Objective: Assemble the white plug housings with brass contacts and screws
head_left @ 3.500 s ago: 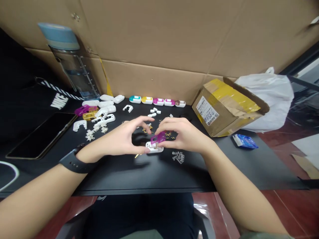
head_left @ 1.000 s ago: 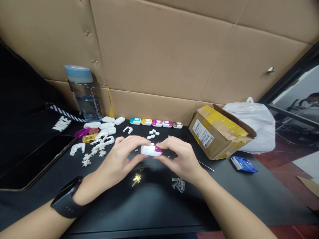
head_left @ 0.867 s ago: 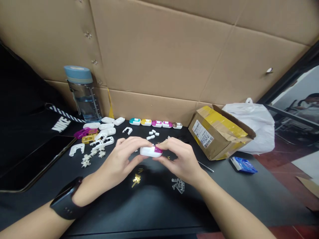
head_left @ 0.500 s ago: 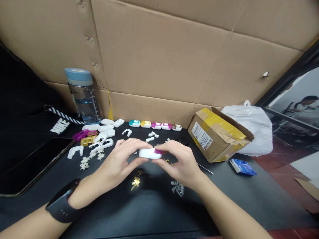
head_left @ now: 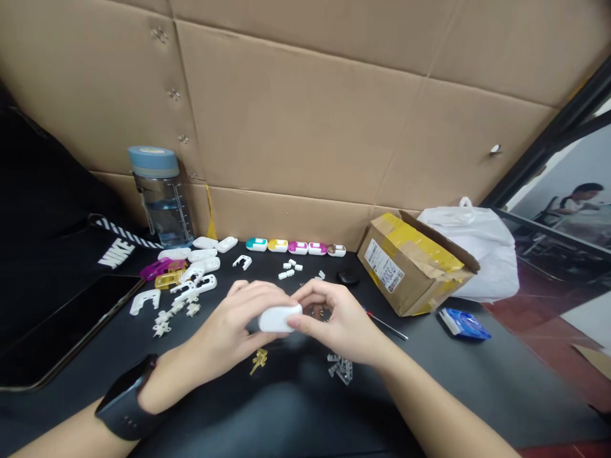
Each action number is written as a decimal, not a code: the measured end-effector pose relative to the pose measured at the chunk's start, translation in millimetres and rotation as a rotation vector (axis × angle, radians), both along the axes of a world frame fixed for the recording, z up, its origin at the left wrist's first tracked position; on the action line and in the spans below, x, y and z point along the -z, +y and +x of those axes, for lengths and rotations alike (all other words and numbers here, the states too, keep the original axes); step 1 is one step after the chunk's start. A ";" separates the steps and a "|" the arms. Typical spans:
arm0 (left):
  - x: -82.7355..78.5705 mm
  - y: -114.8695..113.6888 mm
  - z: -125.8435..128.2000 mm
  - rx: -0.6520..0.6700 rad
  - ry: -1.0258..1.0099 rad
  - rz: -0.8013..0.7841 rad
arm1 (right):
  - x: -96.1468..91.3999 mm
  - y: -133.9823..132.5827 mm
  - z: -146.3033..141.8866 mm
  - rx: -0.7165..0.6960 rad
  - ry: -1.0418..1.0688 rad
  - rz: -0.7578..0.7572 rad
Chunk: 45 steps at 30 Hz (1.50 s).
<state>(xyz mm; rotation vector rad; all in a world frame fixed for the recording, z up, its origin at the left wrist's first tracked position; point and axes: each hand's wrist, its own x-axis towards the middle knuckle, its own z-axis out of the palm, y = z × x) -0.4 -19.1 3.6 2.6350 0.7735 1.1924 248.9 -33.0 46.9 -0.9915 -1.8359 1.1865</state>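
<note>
White case [head_left: 277, 320], rounded at its ends, is held between the two hands just above the black table [head_left: 286, 416], its plain side facing the camera. The left hand [head_left: 233, 319] grips its left end, fingers bent over the top and thumb low; the right hand [head_left: 346, 323] pinches its right end, thumb pressed on the near face. Both grips are narrow, closed down on the case. Below the left hand lies a small heap of gold-coloured parts [head_left: 258, 360]; below the right, a cluster of clear pieces [head_left: 344, 370]. Beyond the hands are a few small white blocks [head_left: 287, 274], and behind those a row of white-bodied cases with coloured ends: teal [head_left: 256, 244], yellow [head_left: 277, 245], two magenta [head_left: 298, 247] and brown [head_left: 337, 250]. To the left, white shells [head_left: 203, 255] lie with magenta and amber covers [head_left: 170, 278], near off-white branching pieces [head_left: 162, 329] and a dark phone [head_left: 67, 331]; a water bottle [head_left: 167, 216] stands behind. To the right are a screwdriver [head_left: 391, 329], a blue packet [head_left: 464, 324], and a taped cardboard box [head_left: 420, 283] with a white plastic bag [head_left: 494, 254] behind it.
</note>
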 end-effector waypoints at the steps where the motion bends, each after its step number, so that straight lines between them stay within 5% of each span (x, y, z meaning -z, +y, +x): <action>1: 0.2 0.0 0.1 0.014 0.008 -0.004 | -1.2 0.4 1.2 -0.006 -0.022 -0.013; 17: -3.5 -8.6 7.4 0.182 0.288 -0.426 | 10.9 11.2 14.2 -0.187 -0.428 -0.072; 27: 3.7 -9.2 14.2 0.180 0.311 -0.454 | 13.7 10.9 15.8 -0.106 -0.697 0.095; 33: 1.8 -9.4 16.6 0.167 0.300 -0.428 | 5.6 11.2 19.7 -0.171 -0.751 0.104; 36: 0.8 -8.9 15.1 0.162 0.291 -0.398 | -12.9 17.8 43.6 -0.117 -0.773 0.155; 40: -0.2 -8.5 12.8 0.145 0.308 -0.386 | -35.9 33.7 93.7 0.257 -0.912 0.124; 45: -0.6 -7.1 11.8 0.131 0.334 -0.383 | -30.0 48.5 118.9 0.253 -1.107 -0.149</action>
